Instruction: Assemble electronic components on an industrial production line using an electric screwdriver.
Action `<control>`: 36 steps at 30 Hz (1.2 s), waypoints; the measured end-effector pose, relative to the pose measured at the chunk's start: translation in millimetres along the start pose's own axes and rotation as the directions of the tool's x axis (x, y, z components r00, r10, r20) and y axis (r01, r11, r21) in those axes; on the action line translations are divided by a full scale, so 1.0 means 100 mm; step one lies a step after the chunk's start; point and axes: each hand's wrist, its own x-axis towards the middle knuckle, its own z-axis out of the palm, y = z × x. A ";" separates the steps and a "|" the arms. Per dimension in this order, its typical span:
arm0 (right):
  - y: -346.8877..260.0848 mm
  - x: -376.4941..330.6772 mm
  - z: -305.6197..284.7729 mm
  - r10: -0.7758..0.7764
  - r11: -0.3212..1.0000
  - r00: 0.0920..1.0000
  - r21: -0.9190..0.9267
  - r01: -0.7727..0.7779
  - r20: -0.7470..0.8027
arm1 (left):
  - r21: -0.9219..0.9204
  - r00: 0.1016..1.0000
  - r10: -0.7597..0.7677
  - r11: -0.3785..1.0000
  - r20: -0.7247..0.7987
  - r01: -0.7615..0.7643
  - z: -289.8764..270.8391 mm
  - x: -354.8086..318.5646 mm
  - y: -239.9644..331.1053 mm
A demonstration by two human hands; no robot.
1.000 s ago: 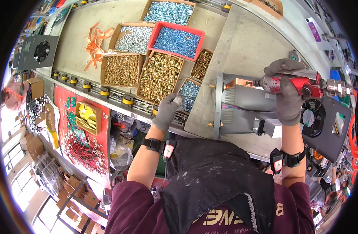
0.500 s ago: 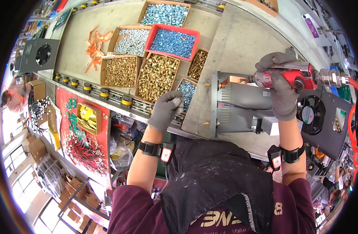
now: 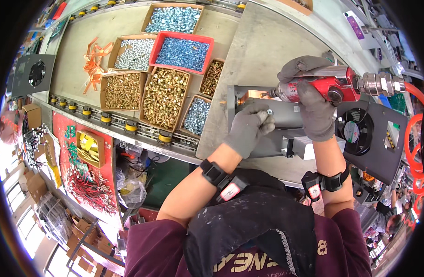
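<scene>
Nearest, a red panel (image 3: 85, 159) with yellow labels hangs below the bench (image 3: 263, 51) edge at left. The left hand (image 3: 249, 129), gloved grey, pinches a small screw (image 3: 269, 111) in a closed grip over the grey metal housing (image 3: 286, 122). Just right, the right hand (image 3: 313, 104) grips a red power screwdriver (image 3: 330, 87), bit toward a copper tab (image 3: 249, 96). Farther left stand cardboard trays of brass screws (image 3: 163, 97); beyond, a red tray of blue screws (image 3: 182, 53).

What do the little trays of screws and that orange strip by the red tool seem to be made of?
The trays look like plain brown cardboard with matte folded walls; one, the red tray, may be plastic. The screws look like metal: some shine brass-yellow, others silvery. The orange strip has a bright metallic sheen, probably copper. The red tool looks like painted metal with a bare steel fitting.
</scene>
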 end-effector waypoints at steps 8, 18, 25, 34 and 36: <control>0.07 -0.01 -0.03 -0.072 0.995 0.992 0.068 0.079 -0.102 | -0.264 0.929 0.275 0.903 -0.247 -0.338 0.07 0.33 -0.27; -0.05 0.06 0.05 -0.092 0.924 0.972 -0.345 0.164 0.214 | -0.456 0.821 0.478 0.682 -0.313 -0.571 0.21 0.41 -0.43; -0.18 0.06 0.28 -0.170 0.978 0.970 -0.088 0.187 0.174 | -0.414 0.720 0.586 0.589 -0.372 -0.694 0.23 0.40 -0.52; -0.28 0.13 0.39 0.043 0.974 0.980 0.209 -0.084 0.194 | -0.409 0.733 0.599 0.610 -0.323 -0.679 0.17 0.42 -0.52; -0.28 0.12 0.39 0.011 0.984 0.984 0.173 -0.043 0.180 | -0.403 0.740 0.580 0.621 -0.341 -0.672 0.14 0.38 -0.54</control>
